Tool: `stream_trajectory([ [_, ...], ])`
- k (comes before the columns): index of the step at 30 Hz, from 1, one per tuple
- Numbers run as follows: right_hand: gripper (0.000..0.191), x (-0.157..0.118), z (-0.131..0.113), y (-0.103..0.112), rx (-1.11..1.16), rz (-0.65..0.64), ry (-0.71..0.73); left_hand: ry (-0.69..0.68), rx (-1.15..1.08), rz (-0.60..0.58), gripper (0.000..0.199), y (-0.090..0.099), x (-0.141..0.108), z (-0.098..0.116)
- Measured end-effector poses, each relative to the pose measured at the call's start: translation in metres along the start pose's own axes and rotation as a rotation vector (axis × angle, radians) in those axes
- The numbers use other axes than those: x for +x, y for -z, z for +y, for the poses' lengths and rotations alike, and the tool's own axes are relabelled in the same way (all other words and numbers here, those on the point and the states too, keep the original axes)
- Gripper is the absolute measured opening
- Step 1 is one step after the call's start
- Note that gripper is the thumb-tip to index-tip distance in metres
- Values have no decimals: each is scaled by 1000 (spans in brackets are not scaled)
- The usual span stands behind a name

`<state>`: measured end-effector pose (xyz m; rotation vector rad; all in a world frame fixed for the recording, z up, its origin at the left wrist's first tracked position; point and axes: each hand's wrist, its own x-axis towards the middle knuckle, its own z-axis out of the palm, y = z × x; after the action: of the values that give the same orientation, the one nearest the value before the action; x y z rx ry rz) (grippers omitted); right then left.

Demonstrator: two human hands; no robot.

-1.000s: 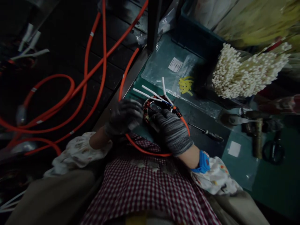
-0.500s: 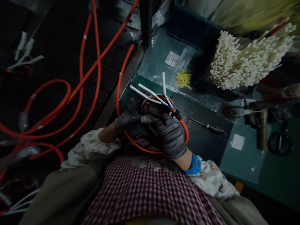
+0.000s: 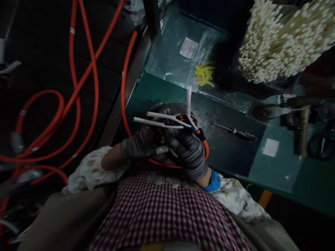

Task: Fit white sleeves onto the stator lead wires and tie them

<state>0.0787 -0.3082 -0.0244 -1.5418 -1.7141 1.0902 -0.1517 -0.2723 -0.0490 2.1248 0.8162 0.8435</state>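
A round part with copper windings is held at the near edge of the green table. White sleeved leads stick out of it, two toward the left and one upward. An orange cable joins it at the right through a black wrapped end and loops below the hands. My left hand, in a grey glove, has its fingers curled round the part's left side. My right hand, also gloved, grips its near right side. The fingertips of both hands are partly hidden in shadow.
A screwdriver lies on the dark mat to the right. Behind are yellow sleeves on a plastic bag and a bundle of white-tipped sticks. Scissors lie far right. Orange cables hang at the left.
The wound part has turned and tilted, and its two left leads now point more level to the left. My left hand has moved slightly down and left. The camera view has shifted.
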Motion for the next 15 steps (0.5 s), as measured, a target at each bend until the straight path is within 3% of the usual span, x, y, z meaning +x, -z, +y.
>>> stream_trajectory([
  [3,24,2,-2,-1,-25,-2,33,-69,70,-3,100,-2,-4,-1],
  [6,25,-6,2,6,-76,-27,94,-123,78,82,91,-9,-7,-4],
  [9,22,-21,10,20,-179,-44,317,-114,73,164,88,-19,-8,-7],
  [12,36,-30,19,29,-443,187,582,-81,72,195,88,-29,-8,-2],
  [15,62,-25,27,23,-614,404,472,-22,134,191,84,-38,-7,13],
])
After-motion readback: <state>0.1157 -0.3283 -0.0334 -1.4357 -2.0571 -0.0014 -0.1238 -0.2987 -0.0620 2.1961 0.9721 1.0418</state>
